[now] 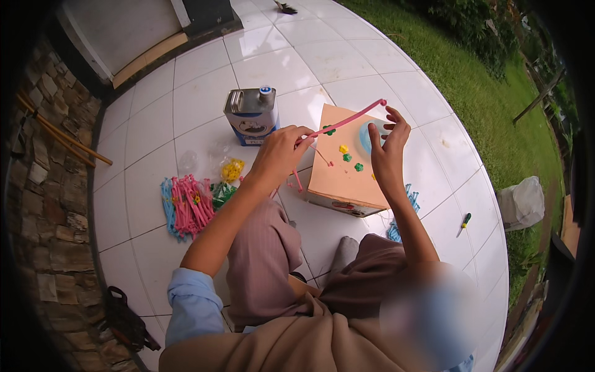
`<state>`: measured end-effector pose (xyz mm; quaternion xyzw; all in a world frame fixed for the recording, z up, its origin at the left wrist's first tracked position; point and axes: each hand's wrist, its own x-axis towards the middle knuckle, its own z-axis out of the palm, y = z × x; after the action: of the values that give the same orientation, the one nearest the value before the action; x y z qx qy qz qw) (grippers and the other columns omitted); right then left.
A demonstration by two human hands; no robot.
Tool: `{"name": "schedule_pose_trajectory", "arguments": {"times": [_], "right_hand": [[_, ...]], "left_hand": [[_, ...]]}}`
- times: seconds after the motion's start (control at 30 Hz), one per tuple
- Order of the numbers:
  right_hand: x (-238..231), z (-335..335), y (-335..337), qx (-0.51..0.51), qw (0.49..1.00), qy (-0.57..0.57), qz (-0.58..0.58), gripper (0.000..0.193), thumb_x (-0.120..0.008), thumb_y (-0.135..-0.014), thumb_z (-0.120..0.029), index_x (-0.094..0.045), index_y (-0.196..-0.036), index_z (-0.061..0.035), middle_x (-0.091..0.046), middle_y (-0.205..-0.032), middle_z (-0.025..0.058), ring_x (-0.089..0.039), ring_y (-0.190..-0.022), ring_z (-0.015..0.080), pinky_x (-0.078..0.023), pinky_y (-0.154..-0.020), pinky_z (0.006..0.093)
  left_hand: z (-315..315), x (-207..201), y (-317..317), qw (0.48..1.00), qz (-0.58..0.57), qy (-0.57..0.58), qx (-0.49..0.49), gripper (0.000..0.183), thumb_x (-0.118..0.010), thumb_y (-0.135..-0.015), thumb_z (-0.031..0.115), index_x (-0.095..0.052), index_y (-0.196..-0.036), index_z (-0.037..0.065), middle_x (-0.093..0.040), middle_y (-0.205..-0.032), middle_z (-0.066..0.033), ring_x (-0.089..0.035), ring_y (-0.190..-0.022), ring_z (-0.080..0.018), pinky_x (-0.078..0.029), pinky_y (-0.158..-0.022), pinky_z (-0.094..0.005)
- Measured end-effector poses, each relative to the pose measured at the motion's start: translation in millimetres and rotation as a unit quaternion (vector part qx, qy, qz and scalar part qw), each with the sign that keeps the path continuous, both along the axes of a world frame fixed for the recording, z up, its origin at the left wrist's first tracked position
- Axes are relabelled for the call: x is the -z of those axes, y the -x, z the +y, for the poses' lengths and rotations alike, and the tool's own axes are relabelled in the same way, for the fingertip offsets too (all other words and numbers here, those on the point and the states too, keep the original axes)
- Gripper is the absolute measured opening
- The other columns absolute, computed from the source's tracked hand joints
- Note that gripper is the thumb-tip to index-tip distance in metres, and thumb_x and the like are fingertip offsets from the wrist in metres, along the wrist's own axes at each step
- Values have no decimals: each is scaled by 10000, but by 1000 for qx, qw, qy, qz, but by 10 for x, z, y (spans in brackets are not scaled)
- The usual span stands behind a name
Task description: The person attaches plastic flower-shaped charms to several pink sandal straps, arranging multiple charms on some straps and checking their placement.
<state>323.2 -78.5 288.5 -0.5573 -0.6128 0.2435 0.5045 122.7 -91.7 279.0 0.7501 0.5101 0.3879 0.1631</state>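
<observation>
My left hand (282, 152) is closed on one end of a long pink strip (353, 116), which stretches to the right above a cardboard box (331, 180). Thinner pink pieces hang below those fingers. Close to the strip's knobbed far end is my right hand (390, 142), its fingers apart and apparently not gripping it. Behind that hand, partly hidden, a light-blue round dish (364, 137) sits on the box. Small green flower shapes (359, 167) and a yellow flower shape (343, 149) lie on the box top.
A rectangular metal can (253, 121) stands behind my left hand. Left of my knee lie a bundle of pink strips (191, 204), blue strips (167, 201) and a bag of yellow pieces (232, 169). More blue strips (396, 229) and a small screwdriver (465, 222) are at right.
</observation>
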Motion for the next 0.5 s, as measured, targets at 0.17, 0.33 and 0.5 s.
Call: {"name": "schedule_pose_trajectory", "arguments": {"times": [0.17,0.33,0.5], "right_hand": [[-94,117,375,-244,956,-68,-150,354,-539,-881,-192,-464,-1200,-57,-468,-1221,124,-413,-1149,300,-354,-954,384],[244,210,963,-374,922,79,-59,359,-467,-934,-253,-443,-1222,-41,-561,-1144,153,-523,-1106,252,-388,-934,358],[385,178,1412,-392,915,91,26,471,-591,-864,-197,-345,-1234,-40,-595,-1006,166,-596,-920,223,-479,-787,337]], "left_hand": [[9,-314,280,992,122,36,-16,250,-630,-819,185,-528,-991,35,-539,-664,-103,-552,-607,-175,-456,-629,-312],[110,-312,805,939,-255,219,71,315,-652,-812,198,-450,-1020,73,-490,-741,21,-506,-678,-48,-432,-659,-211],[58,-56,1189,877,-440,191,15,273,-632,-838,177,-446,-1001,60,-512,-768,-8,-500,-668,-65,-432,-587,-205]]}}
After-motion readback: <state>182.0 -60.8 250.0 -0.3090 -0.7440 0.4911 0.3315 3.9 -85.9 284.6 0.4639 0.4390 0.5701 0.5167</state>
